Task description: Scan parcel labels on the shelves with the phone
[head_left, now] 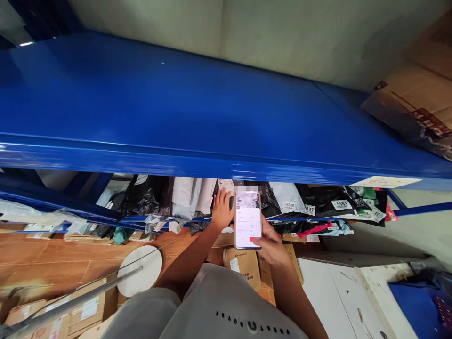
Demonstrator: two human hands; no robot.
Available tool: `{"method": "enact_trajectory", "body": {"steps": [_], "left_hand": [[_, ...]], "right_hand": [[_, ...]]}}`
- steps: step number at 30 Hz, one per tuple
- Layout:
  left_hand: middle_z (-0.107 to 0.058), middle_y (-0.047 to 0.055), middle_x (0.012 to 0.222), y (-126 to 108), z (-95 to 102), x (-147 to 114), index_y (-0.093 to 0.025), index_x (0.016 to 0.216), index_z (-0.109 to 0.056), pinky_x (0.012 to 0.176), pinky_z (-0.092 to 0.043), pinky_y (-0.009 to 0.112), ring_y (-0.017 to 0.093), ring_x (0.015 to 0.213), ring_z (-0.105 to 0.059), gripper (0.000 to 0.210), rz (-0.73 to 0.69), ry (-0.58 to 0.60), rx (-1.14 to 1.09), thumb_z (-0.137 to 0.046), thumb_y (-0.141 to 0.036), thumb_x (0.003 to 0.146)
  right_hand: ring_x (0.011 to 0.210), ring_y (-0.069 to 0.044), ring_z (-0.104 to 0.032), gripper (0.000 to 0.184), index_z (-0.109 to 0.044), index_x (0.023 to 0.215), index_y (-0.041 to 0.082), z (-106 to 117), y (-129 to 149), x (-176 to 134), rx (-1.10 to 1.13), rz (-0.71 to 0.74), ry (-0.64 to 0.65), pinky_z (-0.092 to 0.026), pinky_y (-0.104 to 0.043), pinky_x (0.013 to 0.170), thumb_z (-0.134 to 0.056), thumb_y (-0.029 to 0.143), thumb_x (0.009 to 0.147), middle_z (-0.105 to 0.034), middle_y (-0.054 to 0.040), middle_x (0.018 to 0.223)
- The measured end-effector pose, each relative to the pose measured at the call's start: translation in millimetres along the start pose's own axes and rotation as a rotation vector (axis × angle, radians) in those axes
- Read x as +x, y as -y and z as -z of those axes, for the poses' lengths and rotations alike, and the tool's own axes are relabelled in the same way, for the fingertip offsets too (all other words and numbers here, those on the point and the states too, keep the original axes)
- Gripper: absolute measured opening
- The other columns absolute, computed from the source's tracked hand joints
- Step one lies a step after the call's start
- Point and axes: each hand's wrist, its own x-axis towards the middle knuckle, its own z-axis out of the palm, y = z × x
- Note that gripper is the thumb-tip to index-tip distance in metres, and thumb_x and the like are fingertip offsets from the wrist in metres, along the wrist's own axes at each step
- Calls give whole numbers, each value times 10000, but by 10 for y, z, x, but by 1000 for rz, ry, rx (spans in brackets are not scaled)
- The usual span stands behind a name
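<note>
My right hand (272,244) is wrapped round a smartphone (243,223) held upright, its lit screen facing me. The thumb rests at the lower right of the screen, by a red button. To its left, my left hand (222,211) reaches onto the shelf with its fingers stretched out against a light, labelled parcel (226,185). White mailing bags (183,195) and a black bag (143,195) stand left of that hand. Right of the phone lie a white bag (286,197) labelled 6009 and a black bag (328,203) labelled 6091.
A blue metal shelf (197,108) spans the view above the parcels. A large carton (420,94) stands on its right end. Below are cardboard boxes (247,268), a round white base with a pole (139,287) and white panels (325,296). More boxes (86,310) are at lower left.
</note>
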Motion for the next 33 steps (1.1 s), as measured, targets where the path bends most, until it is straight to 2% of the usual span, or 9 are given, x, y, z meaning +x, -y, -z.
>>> {"method": "enact_trajectory", "body": {"steps": [4,9,16,19,23,26,28,30,33], "left_hand": [[-77,89,1628,-48,-182,236,-295,1496,-337,1126,-325,487,368,1445,-221,716,47,-22,80,-562,-552,867],[-104,79,1619,37,-188,256,-357,1500,-314,1139,-290,473,380,1434,-233,831,23,20,124,-604,-666,785],[-145,90,1611,-33,-170,396,-342,1510,-302,1123,-319,452,374,1431,-245,728,-64,138,230,-509,-622,871],[-267,81,1575,-129,-42,355,-292,1442,-441,1161,-260,441,300,1451,-220,476,-105,120,330,-379,-381,979],[-271,79,1581,-221,276,228,-218,1407,-474,1190,-186,446,250,1469,-159,493,-86,66,514,-282,-139,959],[-373,208,1487,-230,556,235,-118,1444,-390,1095,-314,515,338,1390,-308,516,74,10,661,-235,-112,952],[-504,266,1314,-225,723,321,-54,1360,-461,973,-416,526,382,1254,-459,447,184,12,743,-303,-138,951],[-586,254,1160,-232,849,441,-33,1213,-564,889,-470,502,372,1125,-554,339,261,57,802,-431,-170,933],[-610,173,1168,-303,929,594,-82,1081,-624,873,-500,443,284,1064,-597,216,291,144,840,-532,-203,927]], "right_hand": [[1139,-296,-630,927,-352,1459,366,216,6,-131,20,-14,-87,-489,-480,963,-737,122,651,-640,-37,1303],[1110,-320,-642,930,-344,1464,366,398,-26,-213,11,12,-149,-489,-506,937,-748,146,656,-658,-49,1275],[1109,-323,-650,901,-405,1437,333,277,-11,-202,34,-38,-122,-514,-497,934,-726,111,625,-667,-61,1264],[1151,-311,-628,876,-441,1415,340,212,-27,-209,68,-20,-47,-512,-478,957,-700,91,617,-650,-36,1294],[1215,-312,-582,873,-455,1408,323,242,-30,-327,124,-10,48,-497,-484,986,-679,68,604,-641,-35,1307],[1254,-292,-555,868,-451,1405,336,395,-31,-486,151,6,62,-463,-473,1032,-676,48,617,-618,-20,1340],[1275,-282,-539,869,-442,1408,339,544,-48,-605,168,26,49,-436,-468,1059,-689,47,628,-592,-16,1372],[1282,-287,-532,885,-420,1423,338,698,-80,-723,193,39,38,-423,-482,1066,-700,56,632,-573,-22,1394],[1284,-297,-530,903,-395,1440,337,878,-133,-880,235,58,21,-423,-501,1057,-699,65,634,-573,-33,1395]]}}
